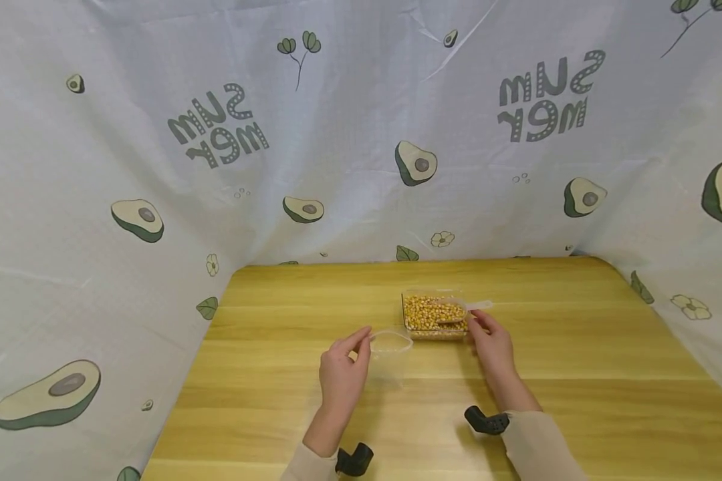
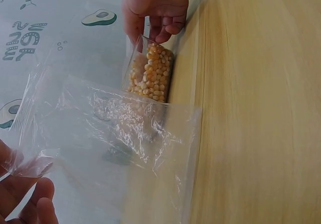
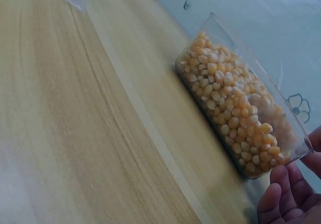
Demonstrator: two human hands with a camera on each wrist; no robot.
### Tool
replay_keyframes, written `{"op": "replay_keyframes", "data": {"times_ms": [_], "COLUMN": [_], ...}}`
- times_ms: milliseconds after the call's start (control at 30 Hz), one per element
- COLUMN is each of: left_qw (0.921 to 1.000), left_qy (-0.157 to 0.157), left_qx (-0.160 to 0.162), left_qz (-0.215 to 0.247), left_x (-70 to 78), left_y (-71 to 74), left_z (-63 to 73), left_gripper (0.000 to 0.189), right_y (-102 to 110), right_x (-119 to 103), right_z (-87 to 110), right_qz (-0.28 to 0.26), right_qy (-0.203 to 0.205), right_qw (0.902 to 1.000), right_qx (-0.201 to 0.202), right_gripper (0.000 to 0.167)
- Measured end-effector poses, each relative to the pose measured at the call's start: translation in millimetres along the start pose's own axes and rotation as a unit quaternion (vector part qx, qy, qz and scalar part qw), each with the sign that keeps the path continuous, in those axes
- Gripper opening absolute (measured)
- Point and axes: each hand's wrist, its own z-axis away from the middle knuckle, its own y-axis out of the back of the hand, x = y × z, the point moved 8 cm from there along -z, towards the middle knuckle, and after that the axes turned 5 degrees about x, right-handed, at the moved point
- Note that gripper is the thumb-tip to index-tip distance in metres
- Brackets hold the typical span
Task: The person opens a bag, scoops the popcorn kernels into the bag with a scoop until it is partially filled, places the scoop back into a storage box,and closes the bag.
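Note:
A clear plastic bag hangs upright with its mouth open. My left hand pinches the left side of its rim between thumb and fingers. In the left wrist view, the bag looks thin and crinkled, with nothing seen inside. Just beyond it stands a clear rectangular container of yellow corn kernels. My right hand grips the container's right end, with fingertips at the wall in the right wrist view. A clear scoop lies in the corn, its handle sticking out to the right over the rim.
Everything is on a wooden table. A pale curtain printed with avocados hangs behind and along both sides of it. Black wrist devices sit at the left cuff and the right cuff.

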Motion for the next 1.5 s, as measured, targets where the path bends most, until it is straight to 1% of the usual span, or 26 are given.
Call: {"op": "replay_keyframes", "data": {"times_ms": [133,300,467,633,933,1100,1267,1500], "left_qw": [1.0,0.9999,1.0,1.0,1.0,0.9999,0.9999,0.9999], "left_qy": [0.001,0.002,0.0,-0.006,-0.006,-0.004,-0.001,-0.011], "left_qx": [-0.006,-0.011,-0.006,-0.002,0.004,0.002,-0.002,0.001], "left_qz": [0.001,0.002,0.005,0.006,0.006,0.01,0.014,0.003], "left_x": [1.0,1.4,1.4,3.0,4.9,3.3,2.4,3.2], "left_y": [-0.6,-0.9,-1.4,-2.5,0.3,0.8,1.6,3.7], "left_z": [-1.1,-1.4,-1.1,-1.0,-0.9,-1.2,-1.4,-2.2], "left_gripper": [0.02,0.02,0.02,0.019,0.018,0.019,0.019,0.02], "right_y": [-1.3,-1.1,-1.4,-0.1,1.7,5.5,8.6,15.6], "right_x": [-0.7,0.2,0.7,1.0,4.1,6.1,7.9,13.7], "right_z": [-2.6,-4.3,-5.3,-4.8,-1.5,2.6,8.0,16.2], "right_qz": [-0.022,-0.02,-0.022,-0.023,-0.034,-0.026,-0.015,0.007], "right_qy": [-0.006,-0.009,-0.012,-0.012,-0.016,-0.013,-0.015,-0.022], "right_qw": [0.9997,0.9997,0.9996,0.9996,0.9993,0.9996,0.9997,0.9997], "right_qx": [-0.005,-0.009,-0.013,-0.009,-0.009,-0.006,-0.011,-0.012], "right_gripper": [0.045,0.044,0.044,0.043,0.044,0.045,0.046,0.047]}}
